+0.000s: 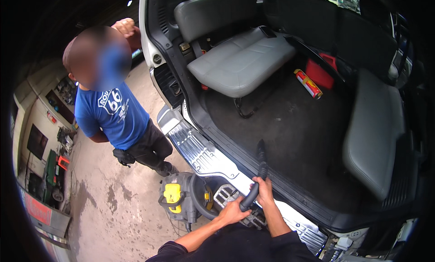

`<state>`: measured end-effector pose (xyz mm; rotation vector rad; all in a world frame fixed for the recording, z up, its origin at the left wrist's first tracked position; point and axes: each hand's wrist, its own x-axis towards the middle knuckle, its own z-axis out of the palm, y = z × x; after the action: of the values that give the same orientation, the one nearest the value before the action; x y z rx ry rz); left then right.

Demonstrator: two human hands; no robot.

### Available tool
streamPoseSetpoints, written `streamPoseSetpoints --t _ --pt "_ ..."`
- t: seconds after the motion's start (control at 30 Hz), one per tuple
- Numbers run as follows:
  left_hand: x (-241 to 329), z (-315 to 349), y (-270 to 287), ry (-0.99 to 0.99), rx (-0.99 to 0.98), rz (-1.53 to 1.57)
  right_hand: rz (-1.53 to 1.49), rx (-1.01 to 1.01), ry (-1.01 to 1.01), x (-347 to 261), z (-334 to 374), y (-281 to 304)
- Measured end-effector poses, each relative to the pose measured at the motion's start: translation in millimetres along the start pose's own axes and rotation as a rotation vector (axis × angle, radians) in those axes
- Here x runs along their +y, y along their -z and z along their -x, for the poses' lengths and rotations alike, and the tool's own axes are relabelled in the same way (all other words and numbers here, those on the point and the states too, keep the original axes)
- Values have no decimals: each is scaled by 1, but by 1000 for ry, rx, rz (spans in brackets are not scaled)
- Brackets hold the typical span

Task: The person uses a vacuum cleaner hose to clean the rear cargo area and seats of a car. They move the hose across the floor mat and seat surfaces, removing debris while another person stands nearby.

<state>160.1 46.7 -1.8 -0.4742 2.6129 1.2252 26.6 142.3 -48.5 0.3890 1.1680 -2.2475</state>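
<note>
Both my hands are closed around a black vacuum cleaner hose (pixel 250 197). My left hand (pixel 233 211) grips it lower down, close to my body. Farther forward, my right hand (pixel 263 191) wraps round the hose just below its narrow nozzle (pixel 261 154). The nozzle points into the vehicle over the dark cargo floor (pixel 285 121); whether its tip touches the floor I cannot tell. The hose curves back to a grey and yellow vacuum cleaner (pixel 176 196) standing on the ground to the left of the bumper.
A shiny metal bumper plate (pixel 199 151) edges the open vehicle. Inside are a grey bench seat (pixel 244 65), a folded seat (pixel 374 139), a red-yellow can (pixel 308 84) and a red container (pixel 322 71). A person in a blue shirt (pixel 115 115) stands at left on the concrete ground (pixel 113 189).
</note>
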Motion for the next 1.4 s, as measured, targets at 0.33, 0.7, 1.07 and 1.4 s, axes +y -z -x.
streamPoseSetpoints --t 0.33,0.7,1.07,1.4 --pt "44 -27 -44 -307 -385 -13 -61 -72 73 -31 32 71" --pt "45 -29 -51 -379 -413 7 -187 78 108 -24 32 86" --pt "-8 -52 -17 -285 -281 -9 -99 -56 48 12 -28 43" --pt "-5 -73 -33 -71 -139 91 113 52 125 -8 -27 13"
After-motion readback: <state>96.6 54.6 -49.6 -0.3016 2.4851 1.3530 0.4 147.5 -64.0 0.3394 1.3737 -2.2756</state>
